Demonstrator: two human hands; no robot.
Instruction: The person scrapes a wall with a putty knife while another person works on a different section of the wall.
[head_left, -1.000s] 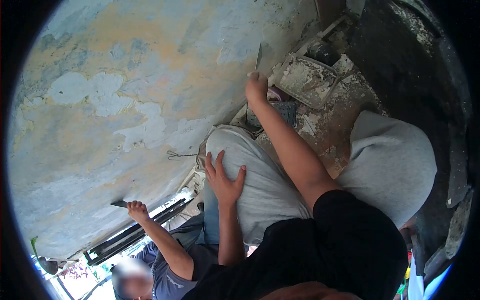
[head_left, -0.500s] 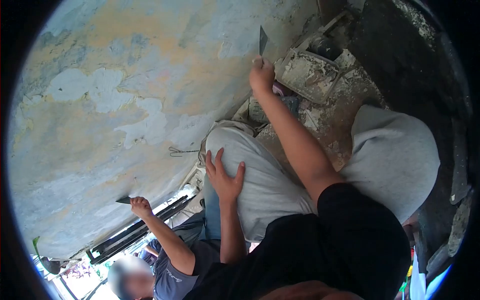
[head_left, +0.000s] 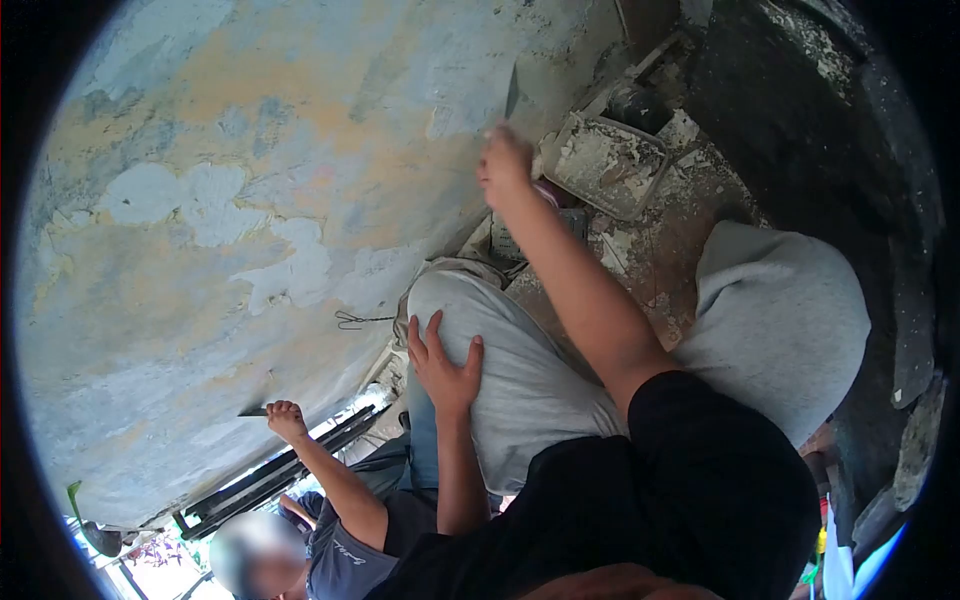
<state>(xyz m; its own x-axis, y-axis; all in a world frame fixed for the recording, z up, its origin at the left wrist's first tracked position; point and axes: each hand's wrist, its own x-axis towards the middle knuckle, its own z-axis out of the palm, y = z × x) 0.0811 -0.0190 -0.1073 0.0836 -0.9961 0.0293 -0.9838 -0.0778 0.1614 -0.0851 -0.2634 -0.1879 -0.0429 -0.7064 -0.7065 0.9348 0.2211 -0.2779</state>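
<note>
My right hand (head_left: 507,168), slightly blurred, is closed around the handle of a scraper (head_left: 513,92). Its thin blade points up along the patchy, peeling wall (head_left: 330,130) and shows almost edge-on. The handle is hidden within my fingers. My left hand (head_left: 446,375) lies with fingers spread on my grey-trousered knee (head_left: 520,350) and holds nothing.
At the lower left another person's hand (head_left: 287,420) holds a second scraper (head_left: 253,412) against the wall. A debris-covered tray (head_left: 610,165) and a grey plastic basket (head_left: 560,228) lie on the littered floor. A bent wire (head_left: 362,319) sticks out near my knee.
My right hand has shifted down and left with the scraper, its blade now seen narrower. My left hand stays on the knee. The other person's scraper has turned more edge-on.
</note>
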